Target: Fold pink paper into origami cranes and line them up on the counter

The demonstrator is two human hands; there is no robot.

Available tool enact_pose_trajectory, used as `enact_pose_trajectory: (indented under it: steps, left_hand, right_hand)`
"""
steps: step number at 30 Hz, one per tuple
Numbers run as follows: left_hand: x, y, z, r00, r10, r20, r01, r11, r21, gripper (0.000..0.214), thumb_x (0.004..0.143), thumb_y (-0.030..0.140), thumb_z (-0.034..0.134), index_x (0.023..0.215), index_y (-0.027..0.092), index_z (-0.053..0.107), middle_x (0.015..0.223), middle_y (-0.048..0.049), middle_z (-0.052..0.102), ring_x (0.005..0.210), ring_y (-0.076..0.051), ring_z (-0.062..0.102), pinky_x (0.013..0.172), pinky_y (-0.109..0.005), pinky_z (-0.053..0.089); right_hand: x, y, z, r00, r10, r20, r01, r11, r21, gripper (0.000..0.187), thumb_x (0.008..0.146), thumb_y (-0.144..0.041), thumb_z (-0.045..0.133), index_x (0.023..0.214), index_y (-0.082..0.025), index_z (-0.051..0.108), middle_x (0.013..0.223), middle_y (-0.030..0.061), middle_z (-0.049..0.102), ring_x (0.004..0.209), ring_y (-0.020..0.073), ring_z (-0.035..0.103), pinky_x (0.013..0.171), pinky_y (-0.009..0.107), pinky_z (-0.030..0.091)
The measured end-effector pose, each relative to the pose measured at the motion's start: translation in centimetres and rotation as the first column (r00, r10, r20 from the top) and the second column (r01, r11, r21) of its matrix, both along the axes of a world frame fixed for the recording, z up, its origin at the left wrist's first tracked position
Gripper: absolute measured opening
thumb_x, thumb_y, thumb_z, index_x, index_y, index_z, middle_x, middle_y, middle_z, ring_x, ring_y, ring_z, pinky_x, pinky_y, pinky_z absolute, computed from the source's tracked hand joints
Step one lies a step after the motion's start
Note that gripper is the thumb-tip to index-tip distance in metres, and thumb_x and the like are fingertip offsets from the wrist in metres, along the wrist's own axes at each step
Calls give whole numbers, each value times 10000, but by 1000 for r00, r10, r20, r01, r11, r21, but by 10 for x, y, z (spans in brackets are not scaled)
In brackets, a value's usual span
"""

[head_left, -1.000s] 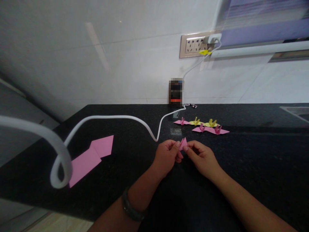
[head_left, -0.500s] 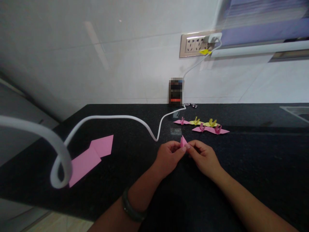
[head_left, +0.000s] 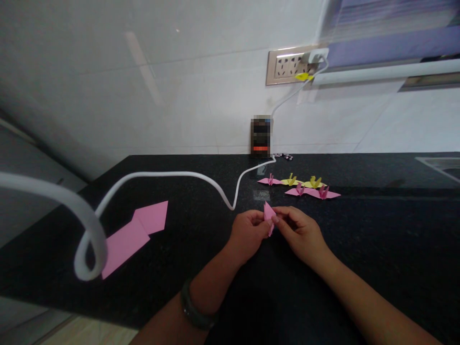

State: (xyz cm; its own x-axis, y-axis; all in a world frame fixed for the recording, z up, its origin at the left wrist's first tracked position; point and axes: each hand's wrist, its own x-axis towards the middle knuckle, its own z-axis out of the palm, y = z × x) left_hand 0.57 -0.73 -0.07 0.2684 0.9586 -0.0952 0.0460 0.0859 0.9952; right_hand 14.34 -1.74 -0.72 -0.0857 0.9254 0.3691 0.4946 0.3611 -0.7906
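Note:
A small folded piece of pink origami paper [head_left: 269, 213] stands pointed end up between my two hands, above the black counter. My left hand [head_left: 250, 235] is closed on its left side, thumb in front and fingers behind. From the right, my right hand [head_left: 301, 234] pinches the paper's edge between thumb and index finger. Just beyond the hands lie several folded paper cranes: pink ones such as the pink crane [head_left: 324, 193] and yellow ones such as the yellow crane [head_left: 315, 182]. Part of the folded paper is hidden by my fingers.
Pink paper sheets [head_left: 126, 244] lie at the left on the black counter [head_left: 201, 191]. A white cable [head_left: 183, 174] loops across the left side. A phone-like device [head_left: 261, 136], blurred out, leans on the tiled wall below a socket [head_left: 287, 66]. A metal-edged sink [head_left: 440, 167] is far right.
The folded pink paper has turned and shifted slightly left, showing more of its face and a lower point. My right hand has moved a little left with it.

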Motion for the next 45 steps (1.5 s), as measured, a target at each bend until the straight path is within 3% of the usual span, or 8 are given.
enact_pose_trajectory:
  steps: [11, 15, 24, 35, 41, 45]
  left_hand:
    - [0, 1, -2, 997, -9, -70, 12, 999, 41, 273, 689, 345, 501, 806, 113, 585, 688, -50, 598, 557, -95, 522, 503, -198, 391]
    - [-1, 1, -4, 990, -62, -128, 72, 995, 75, 273, 704, 333, 478, 824, 113, 586, 692, -53, 602, 562, -101, 526, 498, -198, 386]
    - [-2, -1, -8, 928, -164, -333, 226, 961, 157, 231, 715, 275, 434, 777, 135, 607, 674, -39, 604, 595, -114, 526, 540, -213, 389]
    - [1, -6, 2, 938, -140, -317, 185, 976, 117, 183, 699, 270, 459, 691, 154, 601, 631, -30, 595, 586, -123, 514, 547, -222, 393]
    - [0, -4, 2, 954, -94, -283, 130, 985, 110, 192, 719, 291, 447, 721, 153, 579, 638, -29, 584, 590, -118, 508, 545, -220, 387]
    - [0, -4, -1, 959, -72, -274, 117, 982, 149, 211, 728, 309, 446, 801, 157, 573, 656, -23, 583, 576, -104, 502, 538, -213, 378]
  right_hand:
    - [2, -1, 7, 996, -11, 92, 1, 994, 110, 182, 766, -251, 470, 905, -203, 579, 741, 36, 541, 682, 145, 506, 603, 273, 420]
    - [1, -1, 6, 997, -22, 68, 15, 995, 102, 137, 762, -248, 476, 825, -200, 589, 730, 37, 539, 668, 144, 505, 584, 270, 419]
    - [-1, -3, 8, 995, 25, 95, -34, 996, 88, 207, 773, -241, 460, 941, -226, 580, 775, 42, 540, 732, 154, 512, 643, 284, 427]
    - [0, -2, 7, 996, -8, 83, 5, 999, 44, 132, 766, -258, 477, 824, -204, 582, 741, 35, 539, 695, 140, 514, 616, 269, 426]
    - [1, -2, 7, 998, 17, 53, -22, 995, 93, 115, 754, -251, 490, 819, -214, 577, 768, 36, 539, 710, 144, 511, 594, 266, 425]
    - [2, 0, 5, 1000, 0, 8, 0, 1000, 8, 92, 745, -268, 503, 756, -193, 556, 726, 26, 531, 640, 128, 504, 568, 255, 418]
